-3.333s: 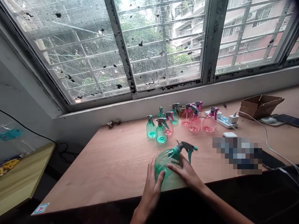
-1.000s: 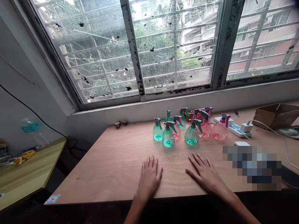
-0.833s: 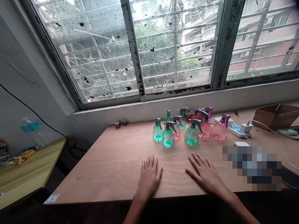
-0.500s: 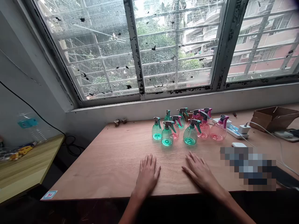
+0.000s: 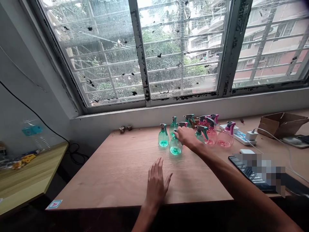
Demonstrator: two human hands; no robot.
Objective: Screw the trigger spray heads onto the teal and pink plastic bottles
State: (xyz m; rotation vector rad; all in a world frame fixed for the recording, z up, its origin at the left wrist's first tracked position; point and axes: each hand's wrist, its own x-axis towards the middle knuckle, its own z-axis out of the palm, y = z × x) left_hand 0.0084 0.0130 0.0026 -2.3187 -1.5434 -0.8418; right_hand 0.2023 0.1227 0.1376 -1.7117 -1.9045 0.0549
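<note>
Several small spray bottles, some green (image 5: 163, 138) and some pink (image 5: 224, 137), stand in a cluster at the back of a wooden table (image 5: 113, 174). My right hand (image 5: 186, 136) reaches forward over the table. Its fingers are curled round the trigger head of the nearest green spray bottle (image 5: 175, 149), which stands upright. My left hand (image 5: 156, 183) lies flat on the table near the front edge, fingers spread and holding nothing.
A white power strip (image 5: 238, 137) with a charger and cables lies right of the bottles. A cardboard box (image 5: 281, 122) sits at the far right, and a dark keyboard (image 5: 246, 169) lies near the right front. A lower side table (image 5: 24, 180) stands on the left below the window.
My right hand has lifted off the table and reached forward to the nearest green spray bottle. My left hand stays flat on the table.
</note>
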